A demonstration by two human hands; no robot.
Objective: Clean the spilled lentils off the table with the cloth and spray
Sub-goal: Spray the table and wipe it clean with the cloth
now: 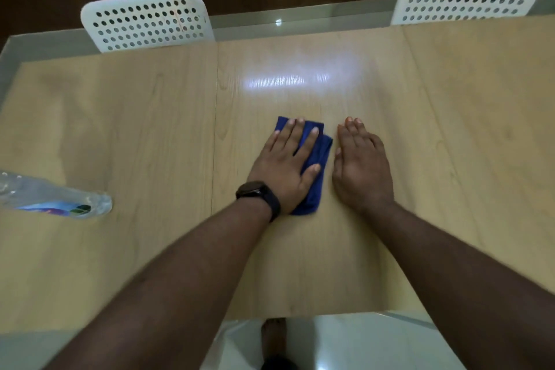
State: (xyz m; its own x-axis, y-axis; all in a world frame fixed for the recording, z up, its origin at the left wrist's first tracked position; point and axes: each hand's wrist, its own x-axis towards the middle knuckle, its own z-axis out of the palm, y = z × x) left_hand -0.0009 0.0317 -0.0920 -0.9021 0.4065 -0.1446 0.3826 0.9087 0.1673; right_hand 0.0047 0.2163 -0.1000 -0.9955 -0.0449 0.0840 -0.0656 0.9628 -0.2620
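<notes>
A folded blue cloth (317, 173) lies near the middle of the light wooden table (135, 135). My left hand (286, 164), with a dark watch on its wrist, presses flat on the cloth with straight fingers. My right hand (362, 167) stands on its edge on the table right beside the cloth, fingers straight and together, palm turned toward it. A clear spray bottle (57, 198) with a coloured label stands at the table's left edge, partly cut off by the frame. No lentils show on the table surface.
Two white perforated chairs, one (147, 21) at the far left and one (467, 0) at the far right, stand behind the table's far edge. The table's near edge (330, 314) runs below my arms, with pale floor and a bare foot (273, 336) beneath.
</notes>
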